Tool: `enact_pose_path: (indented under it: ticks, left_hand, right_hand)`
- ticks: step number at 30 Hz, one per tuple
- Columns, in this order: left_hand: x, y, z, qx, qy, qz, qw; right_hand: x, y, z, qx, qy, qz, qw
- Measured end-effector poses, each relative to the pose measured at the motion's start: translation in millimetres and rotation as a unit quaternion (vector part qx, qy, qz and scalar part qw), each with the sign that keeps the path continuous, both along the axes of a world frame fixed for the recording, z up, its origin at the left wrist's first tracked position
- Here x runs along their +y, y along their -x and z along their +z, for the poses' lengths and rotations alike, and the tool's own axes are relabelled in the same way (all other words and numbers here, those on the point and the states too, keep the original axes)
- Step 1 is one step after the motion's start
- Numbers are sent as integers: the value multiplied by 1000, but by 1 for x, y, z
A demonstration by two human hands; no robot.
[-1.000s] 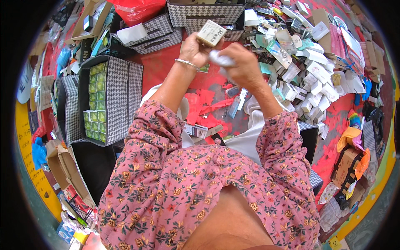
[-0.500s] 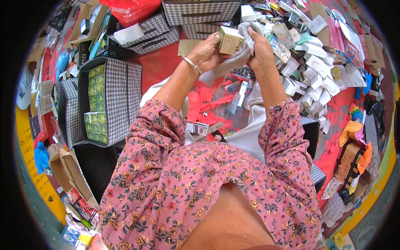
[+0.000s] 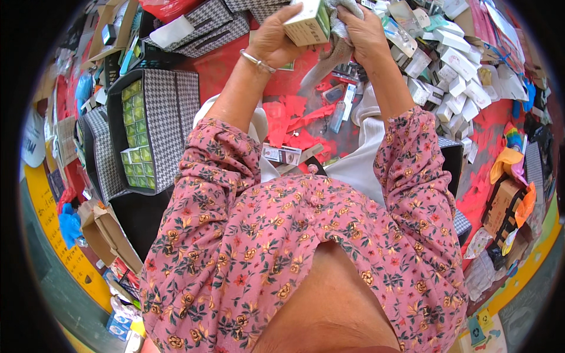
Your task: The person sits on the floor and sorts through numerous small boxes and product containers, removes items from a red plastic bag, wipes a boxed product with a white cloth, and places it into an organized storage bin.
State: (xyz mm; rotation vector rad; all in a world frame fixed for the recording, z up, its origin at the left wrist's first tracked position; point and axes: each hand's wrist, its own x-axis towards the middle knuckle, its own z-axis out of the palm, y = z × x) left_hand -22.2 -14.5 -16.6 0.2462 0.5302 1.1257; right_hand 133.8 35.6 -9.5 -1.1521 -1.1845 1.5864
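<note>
My left hand (image 3: 275,38), with a silver bangle at its wrist, grips a small cream-and-green carton (image 3: 309,25) near the top of the view. Beside it, my right hand (image 3: 364,32) is closed on a crumpled grey cloth (image 3: 338,41), part of which hangs down between the two hands. The cloth lies close against the carton's right side; whether it touches cannot be told. Below both hands, a few slim packages (image 3: 344,109) rest on the red floor covering.
On the left stands a houndstooth fabric bin (image 3: 170,126) with rows of small green boxes (image 3: 137,138). A large heap of white boxes (image 3: 456,70) spreads at the right. An open cardboard box (image 3: 106,232) sits lower left. Torn red scraps (image 3: 288,120) lie in the middle.
Both hands have moved up in the view, still holding the carton and the cloth. The carton is turned so that a green-edged face shows. The whole scene has shifted slightly with my head.
</note>
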Motion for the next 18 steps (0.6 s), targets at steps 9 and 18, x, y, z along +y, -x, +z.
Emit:
enact_pose_path:
  ticks: [9,18]
  left_hand:
    - [6,4,-14,-201,-24,-63,977]
    - [4,-9,-19,-114,8,22,993]
  right_hand:
    - [22,-18,-15,51,82,-56,994]
    - [-16,3,22,-272,-436,42,857]
